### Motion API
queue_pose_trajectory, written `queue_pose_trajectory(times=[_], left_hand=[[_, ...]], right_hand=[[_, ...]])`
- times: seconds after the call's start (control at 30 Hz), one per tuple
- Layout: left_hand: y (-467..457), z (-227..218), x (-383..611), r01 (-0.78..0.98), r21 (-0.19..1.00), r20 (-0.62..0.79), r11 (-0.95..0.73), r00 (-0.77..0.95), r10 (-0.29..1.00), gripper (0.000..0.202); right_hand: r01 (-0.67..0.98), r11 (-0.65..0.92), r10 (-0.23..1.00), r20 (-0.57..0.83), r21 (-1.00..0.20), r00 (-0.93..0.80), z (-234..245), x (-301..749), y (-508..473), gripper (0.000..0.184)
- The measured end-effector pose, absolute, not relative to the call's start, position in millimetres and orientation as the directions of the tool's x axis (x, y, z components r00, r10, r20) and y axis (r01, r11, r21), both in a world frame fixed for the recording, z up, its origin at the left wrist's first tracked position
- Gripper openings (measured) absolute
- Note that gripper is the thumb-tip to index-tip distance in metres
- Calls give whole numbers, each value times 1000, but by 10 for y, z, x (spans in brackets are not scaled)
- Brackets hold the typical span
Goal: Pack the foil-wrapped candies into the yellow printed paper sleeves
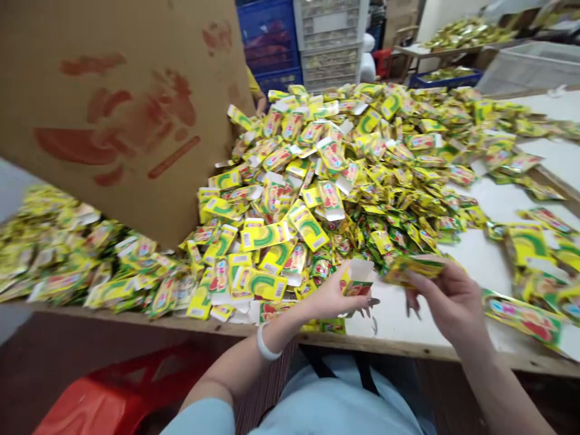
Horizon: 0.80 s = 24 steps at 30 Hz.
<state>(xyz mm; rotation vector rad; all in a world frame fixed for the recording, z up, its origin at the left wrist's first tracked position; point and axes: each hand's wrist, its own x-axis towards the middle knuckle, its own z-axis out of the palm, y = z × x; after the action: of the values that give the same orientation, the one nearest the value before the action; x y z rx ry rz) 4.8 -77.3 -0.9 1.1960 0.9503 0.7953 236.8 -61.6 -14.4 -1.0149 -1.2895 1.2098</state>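
My left hand (333, 297) is closed around a small printed carton (360, 273), its white end flaps standing open toward the right. A few centimetres to the right, my right hand (448, 299) pinches a shiny yellow-green candy packet (413, 270) between thumb and fingers, its left end facing the carton. The packet and carton are apart. Beyond both hands lies a heap of small green and yellow packets (394, 211). Several yellow cartons (263, 237), many with open flaps, are piled behind my left hand. At the right, a longer printed packet (521, 317) lies near my right wrist.
A large cardboard box (136, 109) with red print leans over the pile at left. Blue crates (269, 42) and white crates (333, 36) stand behind the table. A red plastic stool (109, 393) is below left. Another person's arm (257, 93) shows behind the box.
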Motion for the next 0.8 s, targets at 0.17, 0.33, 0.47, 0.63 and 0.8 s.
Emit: queue_pose_trajectory(times=[0.17,0.33,0.47,0.63,0.8], left_hand=[[-948,47,110,-46,959,-241,280,391,888,74],[-988,158,101,133,978,-205,162,439,875,82],[-1039,99,126,168,983,-143,75,440,887,83],[-1123,58,130,258,952,-279,166,500,820,94],[-1178,83,231,289,950,-266,120,548,793,102]], right_hand=[[46,257,910,226,-965,-348,239,1999,-585,16],[391,478,747,131,-786,-652,490,2073,-642,19],[356,459,702,87,-814,-707,486,2163,-687,19],[317,450,770,183,-835,-612,246,2272,-846,21],[269,340,680,38,-901,-732,164,2268,-1005,33]])
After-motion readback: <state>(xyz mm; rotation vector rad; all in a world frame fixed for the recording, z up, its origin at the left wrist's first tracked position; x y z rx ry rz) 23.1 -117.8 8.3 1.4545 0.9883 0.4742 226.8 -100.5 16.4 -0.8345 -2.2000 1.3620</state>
